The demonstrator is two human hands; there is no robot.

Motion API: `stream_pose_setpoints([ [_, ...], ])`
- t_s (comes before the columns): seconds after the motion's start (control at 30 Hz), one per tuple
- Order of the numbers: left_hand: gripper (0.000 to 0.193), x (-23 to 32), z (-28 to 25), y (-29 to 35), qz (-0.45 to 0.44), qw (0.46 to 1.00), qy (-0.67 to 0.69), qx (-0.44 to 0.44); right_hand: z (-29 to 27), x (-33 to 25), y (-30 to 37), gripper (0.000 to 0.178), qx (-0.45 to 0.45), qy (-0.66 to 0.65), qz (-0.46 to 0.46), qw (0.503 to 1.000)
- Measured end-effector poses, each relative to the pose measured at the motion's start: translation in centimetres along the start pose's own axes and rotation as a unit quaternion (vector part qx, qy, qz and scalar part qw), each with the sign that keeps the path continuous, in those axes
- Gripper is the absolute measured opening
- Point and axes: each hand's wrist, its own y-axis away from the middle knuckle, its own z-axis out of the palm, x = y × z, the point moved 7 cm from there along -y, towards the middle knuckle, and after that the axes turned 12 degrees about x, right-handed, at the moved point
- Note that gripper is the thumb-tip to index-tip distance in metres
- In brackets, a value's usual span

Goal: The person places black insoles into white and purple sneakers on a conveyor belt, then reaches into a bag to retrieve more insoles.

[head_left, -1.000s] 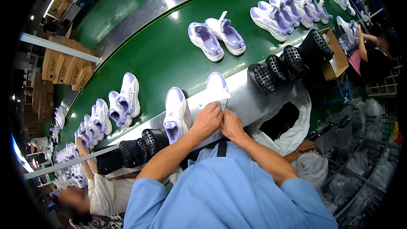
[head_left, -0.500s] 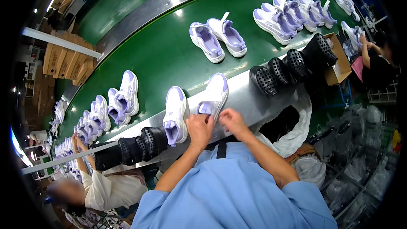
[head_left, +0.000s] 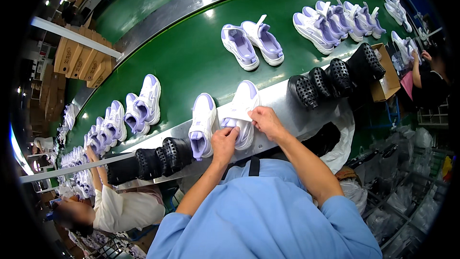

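In front of me a white and lilac sneaker (head_left: 245, 97) rests on the metal ledge, toe pointing away. At its opening, my left hand (head_left: 224, 145) is closed, thumb and fingertips pinching the collar edge; the exact spot is partly covered. My right hand (head_left: 268, 123) pinches the end of the white strap (head_left: 238, 114) across the instep, on the shoe's right side. Its mate, another sneaker (head_left: 203, 120), stands just left, untouched, its heel toward me.
A pair of sneakers (head_left: 249, 45) sits on the green belt (head_left: 187, 52) ahead. Black perforated shoe forms (head_left: 303, 92) line the ledge on the right, with more forms (head_left: 173, 153) on the left. An open cardboard box (head_left: 386, 79) stands right. A co-worker (head_left: 122, 208) reaches toward shoes at left.
My right hand has moved from beside the sneaker onto its strap and now grips the end. The left hand stays at the shoe's opening. The view has shifted slightly.
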Motion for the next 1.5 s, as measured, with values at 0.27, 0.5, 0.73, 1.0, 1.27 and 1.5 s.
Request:
stream_pose_setpoints([
  [0.27, 0.026, -1.3, 1.0, 0.4, -0.149, 0.976, 0.158, -0.01, 0.5, 3.3, 1.3, 0.032, 0.081, 0.075, -0.075, 0.991],
  [0.5, 0.026, -0.3, 1.0, 0.6, -0.141, 0.983, 0.112, -0.025, 0.2, 2.4, 3.0, 0.039, 0.12, 0.311, -0.177, 0.926],
  [0.73, 0.037, 4.2, -8.0, 4.7, 0.311, 0.912, -0.268, -0.02, -2.8, 1.9, 4.9, 0.035, 0.148, 0.236, -0.167, 0.946],
  [1.0, 0.053, 2.3, -4.1, 4.6, 0.319, 0.927, -0.18, -0.078, 3.1, -0.4, 5.0, 0.043, 0.118, 0.313, -0.37, 0.867],
  [1.27, 0.04, 2.5, -0.6, 2.6, 0.23, 0.93, -0.27, -0.094, 2.4, -2.4, 3.4, 0.044, 0.118, 0.343, -0.388, 0.847],
  [1.5, 0.022, 1.4, 0.3, 2.1, 0.24, 0.92, -0.299, -0.086, 4.3, -4.2, 1.7, 0.038, 0.1, 0.398, -0.49, 0.769],
])
